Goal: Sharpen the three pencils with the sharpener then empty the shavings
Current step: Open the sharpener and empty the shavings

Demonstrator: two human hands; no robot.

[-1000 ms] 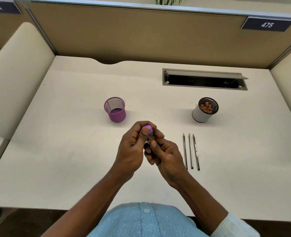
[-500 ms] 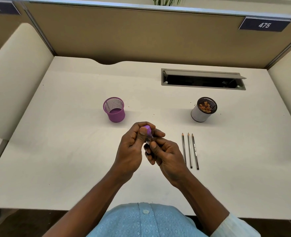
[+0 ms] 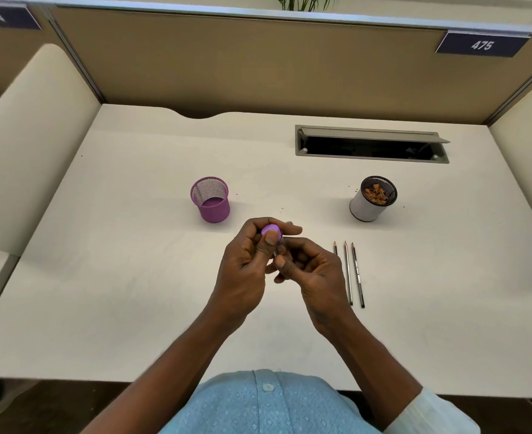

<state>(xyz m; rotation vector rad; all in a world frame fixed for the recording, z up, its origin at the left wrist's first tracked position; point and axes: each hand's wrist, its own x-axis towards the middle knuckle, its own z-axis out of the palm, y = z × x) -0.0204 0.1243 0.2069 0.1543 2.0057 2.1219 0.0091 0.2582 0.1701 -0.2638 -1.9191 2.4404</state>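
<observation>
At mid-frame over the pale desk [image 3: 133, 277], our left hand [image 3: 242, 270] and right hand [image 3: 314, 277] met with wrists angled inward. The purple mesh cup [image 3: 211, 200] stood up-left of them, the white cup [image 3: 372, 198] of shavings up-right, and the three pencils [image 3: 349, 274] lay pointed just right of the right hand. The left fingers and thumb were clamped round the purple sharpener [image 3: 271, 231], while the right thumb and curled fingers pinched its mostly hidden lower end. We judged its halves were being worked apart or together, which called for a steady left grip and a straight, untwisted push or pull.
</observation>
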